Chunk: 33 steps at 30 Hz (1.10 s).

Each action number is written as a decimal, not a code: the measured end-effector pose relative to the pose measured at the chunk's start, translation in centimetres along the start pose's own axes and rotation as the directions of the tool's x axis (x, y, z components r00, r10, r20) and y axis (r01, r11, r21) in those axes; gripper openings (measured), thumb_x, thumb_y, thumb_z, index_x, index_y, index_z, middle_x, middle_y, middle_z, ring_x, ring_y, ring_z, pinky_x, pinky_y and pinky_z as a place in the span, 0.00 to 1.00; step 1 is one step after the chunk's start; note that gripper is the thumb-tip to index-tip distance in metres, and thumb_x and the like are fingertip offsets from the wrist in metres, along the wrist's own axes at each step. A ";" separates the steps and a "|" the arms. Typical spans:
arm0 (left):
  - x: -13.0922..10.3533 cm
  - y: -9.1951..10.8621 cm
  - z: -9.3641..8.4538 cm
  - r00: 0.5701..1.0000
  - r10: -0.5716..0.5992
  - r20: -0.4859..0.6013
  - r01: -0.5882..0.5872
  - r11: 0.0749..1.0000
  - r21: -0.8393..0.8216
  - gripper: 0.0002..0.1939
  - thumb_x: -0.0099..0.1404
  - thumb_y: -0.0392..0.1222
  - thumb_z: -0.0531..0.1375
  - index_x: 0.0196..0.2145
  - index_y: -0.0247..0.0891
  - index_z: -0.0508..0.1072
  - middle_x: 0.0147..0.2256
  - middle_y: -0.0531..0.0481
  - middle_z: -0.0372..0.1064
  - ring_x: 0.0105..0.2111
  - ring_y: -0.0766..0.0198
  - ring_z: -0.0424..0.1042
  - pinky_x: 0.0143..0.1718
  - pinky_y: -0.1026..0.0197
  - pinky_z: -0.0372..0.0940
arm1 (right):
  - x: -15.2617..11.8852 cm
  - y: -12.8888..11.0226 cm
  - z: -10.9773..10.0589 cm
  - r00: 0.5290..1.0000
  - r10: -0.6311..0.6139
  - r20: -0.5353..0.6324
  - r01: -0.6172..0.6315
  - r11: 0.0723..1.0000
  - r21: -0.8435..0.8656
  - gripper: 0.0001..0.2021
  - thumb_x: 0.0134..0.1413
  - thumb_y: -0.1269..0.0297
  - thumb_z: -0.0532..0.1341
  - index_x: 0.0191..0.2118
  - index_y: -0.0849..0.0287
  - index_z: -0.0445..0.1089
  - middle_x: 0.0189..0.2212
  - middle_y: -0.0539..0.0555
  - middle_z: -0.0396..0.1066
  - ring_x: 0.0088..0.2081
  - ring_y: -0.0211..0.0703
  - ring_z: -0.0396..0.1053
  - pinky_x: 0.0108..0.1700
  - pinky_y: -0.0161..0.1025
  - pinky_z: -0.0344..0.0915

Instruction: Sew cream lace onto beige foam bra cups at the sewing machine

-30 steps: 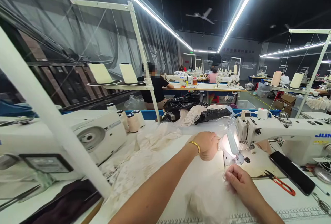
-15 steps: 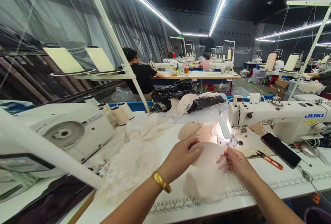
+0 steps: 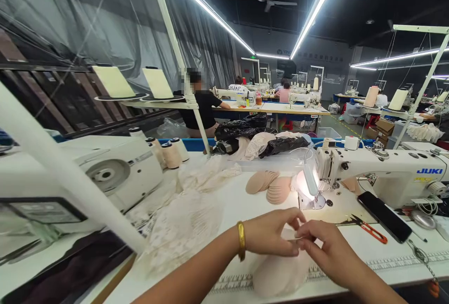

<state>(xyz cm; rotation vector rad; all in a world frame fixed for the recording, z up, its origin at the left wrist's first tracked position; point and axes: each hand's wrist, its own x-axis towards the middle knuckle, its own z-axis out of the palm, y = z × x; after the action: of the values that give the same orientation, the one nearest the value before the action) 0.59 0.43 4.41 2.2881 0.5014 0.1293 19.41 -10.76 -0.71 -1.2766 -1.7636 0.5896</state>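
A pale bra pad [image 3: 288,234] is pinched between my two hands, mostly hidden behind my fingers. My left hand [image 3: 277,234], with a gold bracelet at the wrist, is closed on its left side with thumb and fingers. My right hand [image 3: 322,243] is closed on its right edge, fingertips meeting those of the left. Just below my hands, a sheer pale rounded piece [image 3: 278,278] lies on the white table. Beyond them are two fanned stacks of beige pads, one on the left [image 3: 259,182] and one on the right [image 3: 279,191], beside the lit sewing machine [image 3: 386,163].
Orange thread snips [image 3: 372,231] and a black phone [image 3: 385,216] lie to the right. Cream lace fabric [image 3: 185,224] is heaped on the left, near another machine [image 3: 105,173]. A printed ruler [image 3: 231,284] runs along the table's front. A person in black [image 3: 199,112] sits ahead.
Both hands have come lower and closer together, and the pad, broadly visible before, is now mostly covered by them. The view has shifted, and the beige stacks show fully.
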 end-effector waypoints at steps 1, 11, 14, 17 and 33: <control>0.4 -0.1 -0.3 0.999 -0.026 0.036 0.027 0.999 -0.018 0.15 0.55 0.44 0.65 0.41 0.42 0.72 0.38 0.53 0.75 0.37 0.57 0.73 0.37 0.61 0.66 | 0.0 -0.2 -0.3 0.996 -0.072 -0.044 0.070 0.996 -0.051 0.06 0.65 0.67 0.58 0.39 0.53 0.73 0.31 0.50 0.75 0.33 0.43 0.70 0.37 0.39 0.65; 1.0 -1.9 1.3 0.877 0.421 -0.233 -0.099 0.632 0.769 0.09 0.69 0.33 0.56 0.30 0.40 0.65 0.28 0.51 0.69 0.29 0.58 0.66 0.32 0.56 0.56 | 2.3 3.8 -1.0 0.940 -0.335 -0.063 0.284 0.872 -0.399 0.15 0.66 0.75 0.51 0.43 0.53 0.74 0.41 0.58 0.77 0.42 0.49 0.73 0.43 0.44 0.69; 2.4 -2.6 2.4 0.920 0.388 -0.052 -0.213 0.609 0.764 0.07 0.67 0.37 0.63 0.32 0.39 0.67 0.33 0.50 0.72 0.33 0.56 0.69 0.37 0.55 0.61 | 3.0 6.8 -2.0 0.950 -0.278 0.142 0.312 0.833 -0.457 0.15 0.65 0.74 0.52 0.37 0.53 0.76 0.36 0.55 0.77 0.37 0.48 0.72 0.38 0.41 0.67; 4.6 -3.1 3.0 0.944 0.331 -0.005 -0.205 0.596 0.777 0.07 0.64 0.26 0.60 0.34 0.37 0.70 0.34 0.48 0.72 0.33 0.57 0.70 0.37 0.55 0.62 | 3.3 8.6 -3.4 0.936 -0.268 0.228 0.344 0.836 -0.428 0.16 0.65 0.74 0.53 0.39 0.52 0.76 0.38 0.53 0.78 0.39 0.47 0.72 0.39 0.40 0.67; 5.4 -4.3 6.0 0.850 0.492 -0.187 -0.137 0.550 0.824 0.09 0.64 0.28 0.57 0.28 0.37 0.68 0.28 0.50 0.68 0.27 0.60 0.62 0.32 0.55 0.58 | 2.0 8.1 -5.9 0.928 -0.205 0.311 0.326 0.852 -0.411 0.21 0.64 0.78 0.52 0.52 0.50 0.75 0.42 0.56 0.75 0.43 0.48 0.66 0.42 0.43 0.67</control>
<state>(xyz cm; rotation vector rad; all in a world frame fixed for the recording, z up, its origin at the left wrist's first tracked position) 5.70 1.16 -3.17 3.2680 0.3536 0.7135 28.45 -6.54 -3.16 -1.2627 -2.3523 0.1818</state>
